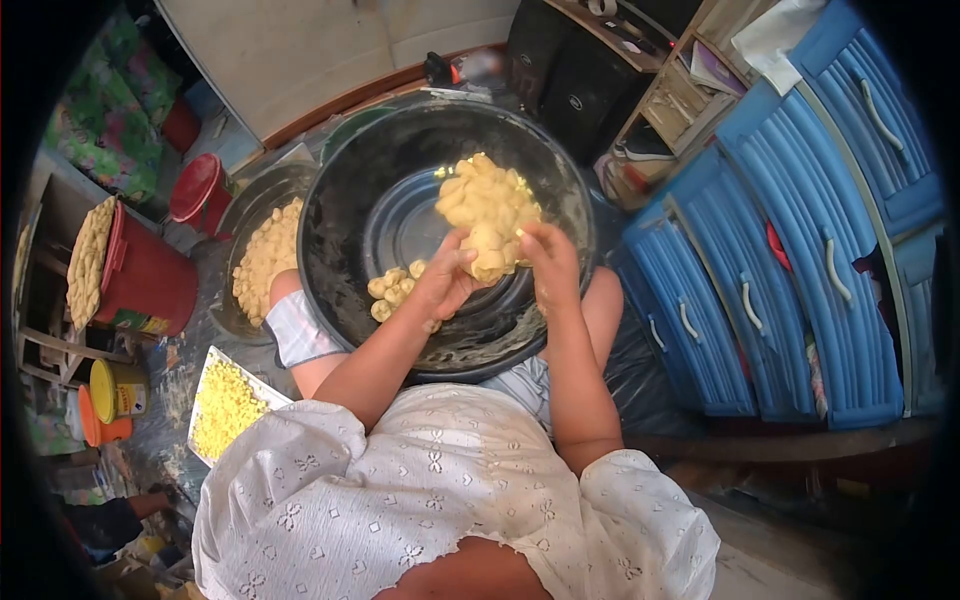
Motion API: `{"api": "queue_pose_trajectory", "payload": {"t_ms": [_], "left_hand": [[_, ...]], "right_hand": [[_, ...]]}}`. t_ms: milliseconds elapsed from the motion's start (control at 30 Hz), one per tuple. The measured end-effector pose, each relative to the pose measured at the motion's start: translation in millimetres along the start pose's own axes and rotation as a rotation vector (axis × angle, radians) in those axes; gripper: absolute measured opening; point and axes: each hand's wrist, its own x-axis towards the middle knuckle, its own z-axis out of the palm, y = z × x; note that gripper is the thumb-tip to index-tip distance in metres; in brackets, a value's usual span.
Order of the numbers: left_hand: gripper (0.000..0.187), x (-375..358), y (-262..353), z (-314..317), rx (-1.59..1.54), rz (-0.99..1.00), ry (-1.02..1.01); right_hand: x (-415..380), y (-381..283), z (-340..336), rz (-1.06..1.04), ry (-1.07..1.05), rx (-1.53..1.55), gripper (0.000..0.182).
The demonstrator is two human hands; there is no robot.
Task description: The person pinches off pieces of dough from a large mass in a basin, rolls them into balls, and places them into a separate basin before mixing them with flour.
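Observation:
A wide black basin sits between my knees. Inside it, a heap of pale yellow dough lies toward the far right, with small yellow bits at its edge. My left hand is closed on a lump of dough just in front of the heap. My right hand grips the same lump from the other side, its thumb and fingers bent near the top. Several small dough balls rest on the basin's near left side, partly behind my left hand.
A white tray of small yellow cubes lies at my left. Beyond it stand a basin of dough pieces, a red bucket with dough on top and a red lidded pail. Blue drawers line the right; black speakers stand behind.

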Motion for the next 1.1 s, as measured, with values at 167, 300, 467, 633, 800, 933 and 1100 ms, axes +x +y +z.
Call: {"api": "queue_pose_trajectory", "payload": {"t_ms": [167, 300, 467, 633, 800, 933, 1100], "left_hand": [[0.035, -4.0, 5.3, 14.1, 0.183, -0.039, 0.073], [0.037, -6.5, 1.9, 14.1, 0.025, -0.094, 0.172], [0.046, -13.1, 7.7, 15.9, -0.164, -0.035, 0.122], [0.046, -15.9, 8.1, 22.6, -0.224, -0.036, 0.040], [0.037, -14.2, 4.5, 25.3, -0.107, 0.098, 0.116], [0.034, -15.7, 5.7, 21.5, -0.027, 0.122, 0.122], [0.028, -15.2, 17.8, 26.1, 0.085, 0.071, 0.080]], "right_hand": [[-18.1, 7.1, 12.3, -0.315, 0.098, -0.326, 0.020], [-27.9, 8.8, 21.7, -0.614, 0.237, -0.585, 0.016], [-28.2, 2.1, 16.5, -0.611, 0.242, -0.464, 0.012], [-34.0, -6.0, 21.9, -0.693, 0.157, -0.661, 0.015], [-37.5, -8.3, 29.2, -0.769, 0.074, -1.015, 0.024], [-32.0, 4.1, 32.0, -0.569, -0.056, -0.865, 0.030], [-21.5, 10.2, 30.0, -0.388, -0.259, -0.762, 0.032]]}}
